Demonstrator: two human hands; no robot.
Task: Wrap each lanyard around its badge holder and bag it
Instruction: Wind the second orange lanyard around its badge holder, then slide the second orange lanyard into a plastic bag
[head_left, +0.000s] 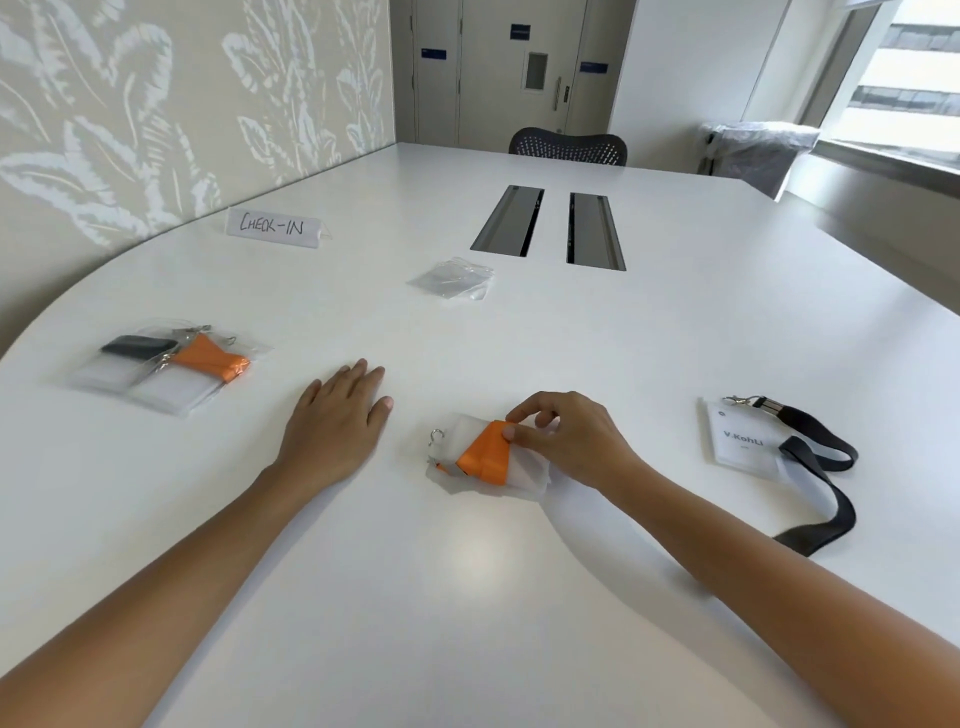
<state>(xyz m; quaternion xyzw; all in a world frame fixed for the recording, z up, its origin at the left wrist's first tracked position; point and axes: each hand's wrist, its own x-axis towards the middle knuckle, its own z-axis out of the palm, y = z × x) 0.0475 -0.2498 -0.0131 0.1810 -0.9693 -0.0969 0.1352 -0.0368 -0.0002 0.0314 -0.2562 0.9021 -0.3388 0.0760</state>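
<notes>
Two sets (166, 366) lie bagged; our right hand (566, 441) pinches the orange-wrapped holder (485, 454), left hand (337, 415) flat and open; next we need a bag (452, 278)

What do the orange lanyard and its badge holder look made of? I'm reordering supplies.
The orange lanyard looks like flat woven fabric, matte, folding in crisp bands. The badge holder looks like soft frosted plastic: translucent, with bending edges. Its hook is shiny, probably metal.
</notes>
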